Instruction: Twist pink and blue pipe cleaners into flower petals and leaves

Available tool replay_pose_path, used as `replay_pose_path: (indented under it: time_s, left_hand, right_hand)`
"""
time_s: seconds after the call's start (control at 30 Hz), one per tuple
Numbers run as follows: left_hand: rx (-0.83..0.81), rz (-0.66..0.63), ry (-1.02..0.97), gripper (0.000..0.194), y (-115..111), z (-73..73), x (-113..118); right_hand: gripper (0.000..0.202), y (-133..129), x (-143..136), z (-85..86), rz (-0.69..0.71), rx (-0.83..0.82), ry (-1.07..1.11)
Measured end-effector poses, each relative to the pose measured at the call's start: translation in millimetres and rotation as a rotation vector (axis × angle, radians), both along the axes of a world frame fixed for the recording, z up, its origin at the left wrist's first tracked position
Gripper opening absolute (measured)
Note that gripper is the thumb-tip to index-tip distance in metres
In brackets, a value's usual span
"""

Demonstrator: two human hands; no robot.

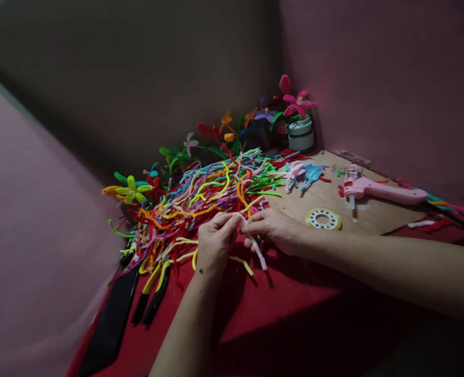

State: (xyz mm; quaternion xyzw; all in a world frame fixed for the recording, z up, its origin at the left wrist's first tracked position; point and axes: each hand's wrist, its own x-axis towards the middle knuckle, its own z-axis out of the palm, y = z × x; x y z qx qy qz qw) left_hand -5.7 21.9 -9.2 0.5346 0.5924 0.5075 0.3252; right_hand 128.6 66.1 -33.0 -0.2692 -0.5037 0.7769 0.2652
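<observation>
Both hands meet over the near edge of a pile of coloured fuzzy stems (pixel 200 193). A pale pink fuzzy stem (pixel 260 254) is pinched between them, bent over at the top, with one end hanging down to the right. My left hand (pixel 215 238) holds its upper part between thumb and fingertips. Close beside it, my right hand (pixel 273 228) pinches the same stem with thumb and forefinger, its other fingers curled below. A yellow stem (pixel 243 264) lies under the hands on the red table surface (pixel 287 314).
Yellow-black pliers (pixel 153 288) and a black flat object (pixel 110 319) lie at the left. On the wooden board (pixel 367 222) are a pink glue gun (pixel 393 191) and a tape roll (pixel 323 219). Fuzzy flowers (pixel 131 190) and a pale jar (pixel 301 134) stand behind.
</observation>
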Motion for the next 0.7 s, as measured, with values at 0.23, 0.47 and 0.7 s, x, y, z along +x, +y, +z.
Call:
replay_pose_path:
  time_s: [0.23,0.47,0.7]
  left_hand:
    - [0.243,0.124,0.372,0.015,-1.7,-2.8,7.8]
    - [-0.026,0.089,-0.152,0.027,1.2,-2.5,5.6]
    - [-0.273,-0.082,-0.326,0.035,-1.1,-5.7,8.6]
  right_hand:
    - [0.019,1.7,-0.3,-5.6,-0.041,0.118,-0.084]
    - [0.016,5.3,-0.4,2.5,-0.145,-0.029,0.175]
    - [0.015,7.2,0.1,1.1,-0.216,0.071,0.201]
